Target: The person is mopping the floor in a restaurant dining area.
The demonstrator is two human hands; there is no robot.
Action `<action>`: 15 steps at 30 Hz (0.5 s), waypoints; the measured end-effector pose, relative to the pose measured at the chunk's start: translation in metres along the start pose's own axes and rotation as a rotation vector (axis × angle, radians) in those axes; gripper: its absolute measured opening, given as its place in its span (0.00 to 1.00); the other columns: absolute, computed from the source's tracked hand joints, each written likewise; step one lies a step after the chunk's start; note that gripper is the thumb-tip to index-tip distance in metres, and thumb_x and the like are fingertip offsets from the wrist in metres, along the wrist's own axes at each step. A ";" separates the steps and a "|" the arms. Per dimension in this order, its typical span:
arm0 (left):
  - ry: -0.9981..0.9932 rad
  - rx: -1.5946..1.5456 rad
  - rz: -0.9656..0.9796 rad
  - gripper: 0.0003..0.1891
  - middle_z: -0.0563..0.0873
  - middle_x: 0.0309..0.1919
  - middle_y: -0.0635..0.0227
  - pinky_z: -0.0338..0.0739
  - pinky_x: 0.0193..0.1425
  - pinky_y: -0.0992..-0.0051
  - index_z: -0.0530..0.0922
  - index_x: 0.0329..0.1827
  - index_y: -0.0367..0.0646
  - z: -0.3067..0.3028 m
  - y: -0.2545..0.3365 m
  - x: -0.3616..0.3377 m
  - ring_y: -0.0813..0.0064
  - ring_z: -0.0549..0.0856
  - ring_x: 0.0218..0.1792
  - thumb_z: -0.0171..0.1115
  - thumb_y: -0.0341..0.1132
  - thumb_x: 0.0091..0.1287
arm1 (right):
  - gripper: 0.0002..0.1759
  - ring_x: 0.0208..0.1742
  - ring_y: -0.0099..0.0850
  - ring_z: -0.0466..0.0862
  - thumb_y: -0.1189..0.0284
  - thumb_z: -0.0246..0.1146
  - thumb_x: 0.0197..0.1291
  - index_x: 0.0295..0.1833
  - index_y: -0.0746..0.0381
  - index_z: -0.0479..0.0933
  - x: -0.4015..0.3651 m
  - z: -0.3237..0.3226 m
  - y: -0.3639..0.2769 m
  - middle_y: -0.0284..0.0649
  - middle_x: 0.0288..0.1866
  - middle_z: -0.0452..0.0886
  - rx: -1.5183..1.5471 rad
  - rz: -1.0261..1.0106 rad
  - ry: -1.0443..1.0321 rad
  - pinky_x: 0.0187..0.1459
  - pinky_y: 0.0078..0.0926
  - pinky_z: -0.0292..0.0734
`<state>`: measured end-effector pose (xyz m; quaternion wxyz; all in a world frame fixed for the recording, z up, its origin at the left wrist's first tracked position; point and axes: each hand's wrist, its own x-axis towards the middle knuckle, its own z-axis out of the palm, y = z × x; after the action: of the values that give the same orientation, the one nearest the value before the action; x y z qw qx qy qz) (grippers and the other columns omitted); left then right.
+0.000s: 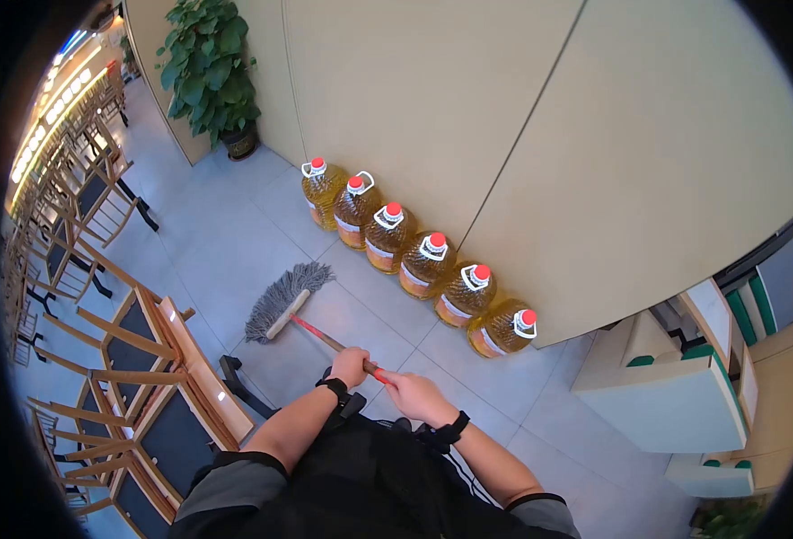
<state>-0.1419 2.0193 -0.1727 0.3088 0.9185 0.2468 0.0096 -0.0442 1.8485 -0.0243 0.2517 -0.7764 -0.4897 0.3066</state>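
A mop [287, 304] with a grey string head lies spread on the tiled floor, its red and brown handle slanting back toward my body. My left hand [350, 366] is wrapped round the handle, the lower of the two grips. Close behind it, near the handle's top end, my right hand [417, 398] is closed on the same handle. Both wrists wear black bands. Beyond the hands, several large oil jugs [387, 238] with red caps and white carry loops stand upright in a row along the wall, apart from the mop head.
Upturned chairs [136, 395] rest on a wooden table [203, 364] at left, with a black table foot [244, 386] near the mop. A potted plant [208, 72] stands by the beige wall [414, 99]. A white cabinet [666, 395] is at right.
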 end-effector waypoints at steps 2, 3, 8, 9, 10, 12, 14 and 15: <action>-0.011 -0.037 0.062 0.14 0.82 0.28 0.55 0.76 0.42 0.57 0.78 0.25 0.42 0.020 0.025 0.003 0.51 0.82 0.37 0.67 0.43 0.59 | 0.16 0.39 0.50 0.82 0.65 0.52 0.66 0.56 0.51 0.78 -0.030 -0.023 0.007 0.49 0.36 0.83 -0.008 0.020 0.060 0.39 0.46 0.76; -0.024 -0.078 0.112 0.13 0.82 0.27 0.54 0.75 0.42 0.56 0.78 0.25 0.42 0.032 0.038 0.005 0.50 0.82 0.36 0.67 0.41 0.59 | 0.16 0.38 0.49 0.83 0.65 0.52 0.66 0.54 0.50 0.80 -0.046 -0.035 0.011 0.49 0.35 0.83 -0.015 0.039 0.106 0.38 0.46 0.76; -0.224 -0.128 0.256 0.04 0.82 0.30 0.52 0.74 0.41 0.56 0.78 0.28 0.41 0.090 0.126 0.007 0.47 0.80 0.37 0.65 0.29 0.52 | 0.14 0.33 0.48 0.83 0.59 0.55 0.65 0.46 0.50 0.84 -0.129 -0.085 0.023 0.47 0.30 0.83 -0.070 0.282 0.232 0.35 0.44 0.77; -0.257 -0.129 0.326 0.05 0.82 0.31 0.52 0.74 0.41 0.57 0.77 0.28 0.41 0.094 0.150 0.006 0.47 0.81 0.38 0.66 0.30 0.52 | 0.15 0.32 0.48 0.83 0.57 0.56 0.65 0.44 0.51 0.85 -0.145 -0.095 0.023 0.46 0.28 0.83 -0.100 0.368 0.279 0.34 0.43 0.77; -0.295 -0.128 0.397 0.06 0.83 0.32 0.52 0.74 0.41 0.57 0.77 0.29 0.41 0.095 0.176 0.002 0.48 0.81 0.39 0.67 0.31 0.53 | 0.15 0.31 0.47 0.83 0.57 0.58 0.64 0.43 0.52 0.85 -0.163 -0.106 0.025 0.46 0.27 0.83 -0.061 0.428 0.350 0.33 0.41 0.76; -0.444 -0.206 0.517 0.10 0.83 0.32 0.53 0.74 0.42 0.58 0.77 0.31 0.41 0.096 0.230 -0.002 0.49 0.81 0.39 0.69 0.35 0.54 | 0.14 0.28 0.46 0.83 0.58 0.60 0.63 0.41 0.54 0.85 -0.204 -0.122 0.029 0.45 0.24 0.82 -0.040 0.491 0.528 0.29 0.37 0.75; -0.497 -0.325 0.757 0.11 0.82 0.31 0.55 0.74 0.41 0.59 0.77 0.33 0.42 0.096 0.274 -0.010 0.51 0.81 0.37 0.69 0.38 0.56 | 0.13 0.26 0.45 0.83 0.60 0.61 0.62 0.41 0.55 0.85 -0.239 -0.135 0.017 0.45 0.22 0.81 -0.060 0.517 0.647 0.28 0.36 0.74; -0.519 -0.325 0.772 0.11 0.82 0.31 0.55 0.74 0.41 0.59 0.77 0.33 0.42 0.094 0.290 -0.015 0.51 0.81 0.37 0.69 0.38 0.56 | 0.11 0.23 0.43 0.81 0.63 0.62 0.61 0.42 0.57 0.85 -0.256 -0.143 0.002 0.47 0.21 0.80 -0.052 0.605 0.698 0.27 0.34 0.74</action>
<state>-0.0093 1.7602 -0.0803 0.4732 0.8549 -0.2015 -0.0675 -0.0248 1.6009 0.1308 0.2812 -0.9472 -0.1347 0.0740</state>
